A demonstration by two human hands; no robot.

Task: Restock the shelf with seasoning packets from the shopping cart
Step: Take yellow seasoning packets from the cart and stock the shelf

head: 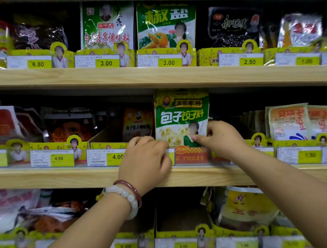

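Both arms reach up as I pinch the green packet standing on the middle shelf with my right hand, left hand curled at its bottom; I should push it back straight.

left hand: knuckles up, fingers curled, braceleted wrist | right hand: thumb and fingers pinched, forearm extended

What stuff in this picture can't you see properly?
All in the head view:
- Shopping cart: not in the picture at all.
- Bottom of the green packet: covered by the left hand and right hand.
- Price tag under that packet: hidden behind the left hand.
- Small print on the 4.50 label: too tiny and blurry.
- Bottom shelf tags: blurred.
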